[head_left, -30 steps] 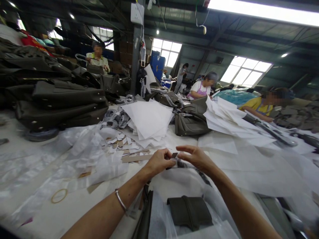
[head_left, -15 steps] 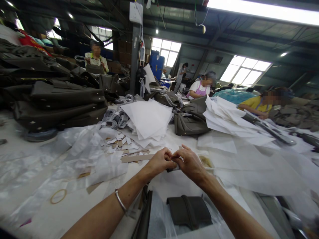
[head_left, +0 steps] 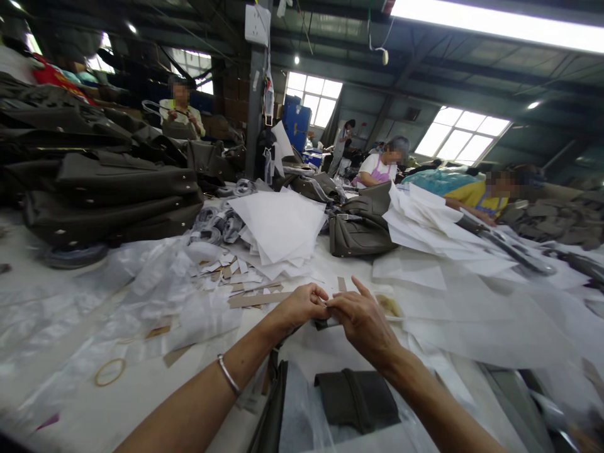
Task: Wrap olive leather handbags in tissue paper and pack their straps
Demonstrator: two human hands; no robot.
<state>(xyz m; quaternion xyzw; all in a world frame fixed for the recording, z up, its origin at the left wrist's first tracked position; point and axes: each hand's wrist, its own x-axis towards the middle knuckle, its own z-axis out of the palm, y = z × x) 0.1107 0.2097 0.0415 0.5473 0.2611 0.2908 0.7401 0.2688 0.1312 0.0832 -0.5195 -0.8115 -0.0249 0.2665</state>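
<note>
Above the white worktop [head_left: 141, 390], the grip of the left hand [head_left: 302, 307] pinches a small dark-grey piece [head_left: 324, 324], the right hand [head_left: 365, 319] meeting it fingertip to fingertip, its own grip impossible to tell.

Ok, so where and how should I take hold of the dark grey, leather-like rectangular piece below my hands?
Probably by its raised middle band, pinched from above: the dark grey, leather-like piece shows its broad face upward, and the band stands proud from far edge to near edge, offering two sides to pinch.
</note>
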